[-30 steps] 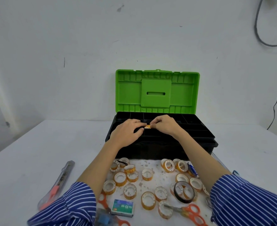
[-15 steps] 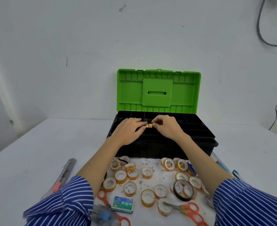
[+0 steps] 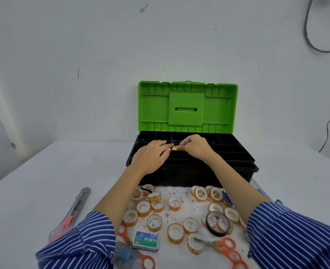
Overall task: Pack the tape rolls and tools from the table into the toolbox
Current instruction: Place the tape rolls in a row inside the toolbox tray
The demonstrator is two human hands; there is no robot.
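Toolbox [image 3: 191, 171] open before us, our right hand [image 3: 196, 148] and left hand [image 3: 152, 156] pinching one tape roll [image 3: 175, 147] over its tray, loose tape rolls [image 3: 175, 203], scissors [image 3: 226, 249], staple box [image 3: 145, 240] just before it, utility knife [image 3: 74, 212] off its left

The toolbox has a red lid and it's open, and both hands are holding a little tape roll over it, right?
Not quite: the head view shows the lid is green, not red. It is open, and the left hand and right hand hold a little tape roll over the toolbox.

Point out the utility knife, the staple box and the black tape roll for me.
utility knife [image 3: 74, 210]: head view, middle of its body, left of the arms.
staple box [image 3: 145, 240]: head view, printed top face.
black tape roll [image 3: 210, 226]: head view, left side of its dark ring.
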